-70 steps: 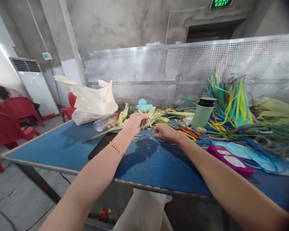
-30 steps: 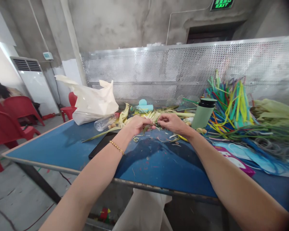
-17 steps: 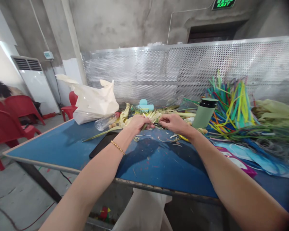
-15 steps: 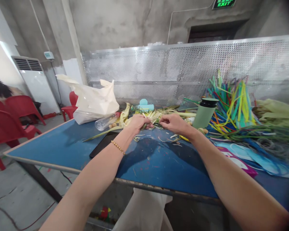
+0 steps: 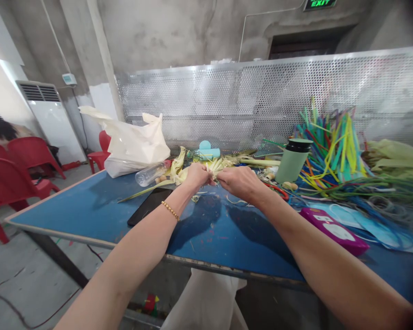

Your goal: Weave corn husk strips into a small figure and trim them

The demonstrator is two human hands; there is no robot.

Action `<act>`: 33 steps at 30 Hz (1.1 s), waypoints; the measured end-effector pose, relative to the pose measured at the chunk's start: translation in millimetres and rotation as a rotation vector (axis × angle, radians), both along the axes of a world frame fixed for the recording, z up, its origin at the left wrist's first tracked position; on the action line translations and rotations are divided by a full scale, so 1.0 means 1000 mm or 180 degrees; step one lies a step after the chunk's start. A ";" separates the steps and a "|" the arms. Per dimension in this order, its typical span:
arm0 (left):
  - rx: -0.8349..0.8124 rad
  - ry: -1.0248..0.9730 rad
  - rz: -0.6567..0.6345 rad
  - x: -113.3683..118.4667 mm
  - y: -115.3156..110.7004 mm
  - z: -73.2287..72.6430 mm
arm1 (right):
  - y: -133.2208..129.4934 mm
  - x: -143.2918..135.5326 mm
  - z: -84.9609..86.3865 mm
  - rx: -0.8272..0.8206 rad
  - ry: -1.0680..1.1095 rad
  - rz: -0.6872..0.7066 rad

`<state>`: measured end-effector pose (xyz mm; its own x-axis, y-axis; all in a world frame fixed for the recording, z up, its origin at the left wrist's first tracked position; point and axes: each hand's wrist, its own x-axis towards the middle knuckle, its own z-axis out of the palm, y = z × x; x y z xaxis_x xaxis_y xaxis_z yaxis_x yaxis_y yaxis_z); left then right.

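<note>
My left hand (image 5: 197, 177) is closed in a pinch around the pale leaf strips (image 5: 211, 172), above the far half of the blue table. My right hand (image 5: 239, 182) is right beside it, its fingertips pressed together close to the same strips. What my right fingers pinch is too small to make out. Behind both hands lies a heap of pale yellow-green leaves (image 5: 223, 162), partly covered by them. Thin shavings (image 5: 196, 198) are scattered on the tabletop under my left hand. A gold bead bracelet (image 5: 170, 211) circles my left wrist.
On the blue table (image 5: 86, 211) are a white plastic bag (image 5: 134, 144), a clear bottle (image 5: 151, 174), a black phone (image 5: 149, 205), a green tumbler (image 5: 292, 162), a purple device (image 5: 333, 231) and colourful strips (image 5: 344, 151). Red chairs (image 5: 34, 158) stand left, near a person.
My right hand has moved left to meet my left hand at the pale strips. My right forearm has shifted left, exposing more of the purple device. My left hand has barely moved.
</note>
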<state>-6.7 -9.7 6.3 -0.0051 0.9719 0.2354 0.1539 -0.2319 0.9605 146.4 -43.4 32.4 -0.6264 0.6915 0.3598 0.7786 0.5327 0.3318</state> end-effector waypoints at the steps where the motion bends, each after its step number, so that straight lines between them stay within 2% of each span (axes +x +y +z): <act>1: 0.0066 0.0186 0.0053 0.000 0.001 -0.001 | -0.002 -0.002 0.001 0.0052 -0.0043 -0.0044; 4: 0.0256 0.0741 0.0063 0.000 0.001 -0.004 | -0.004 -0.001 0.002 0.0179 -0.0004 -0.0130; 5: 0.0266 0.0785 -0.0053 0.001 0.000 -0.005 | -0.002 0.001 0.003 0.0196 0.0086 -0.0128; 8: 0.0171 0.0503 -0.0739 0.002 -0.008 -0.002 | 0.009 0.011 0.002 0.0116 0.0677 0.0072; 12: 0.0030 0.0157 -0.1482 0.001 -0.018 0.005 | 0.026 0.027 0.001 -0.0638 0.1997 0.0726; 15: -0.0051 -0.0235 -0.1858 0.000 -0.021 0.010 | 0.030 0.032 0.000 -0.1215 0.2743 0.0909; 18: -0.0141 -0.0621 -0.1817 0.000 -0.021 0.011 | 0.029 0.030 -0.001 -0.1345 0.3172 0.0787; 21: -0.0132 -0.0844 -0.1615 0.003 -0.018 0.010 | 0.028 0.025 -0.004 -0.1289 0.3266 0.0680; 27: -0.0158 -0.1068 -0.1309 0.005 -0.016 0.009 | 0.029 0.018 -0.007 -0.1545 0.3306 0.1086; 33: -0.0123 -0.1238 -0.1276 0.009 -0.017 0.007 | 0.026 0.020 -0.004 -0.1499 0.3274 0.1027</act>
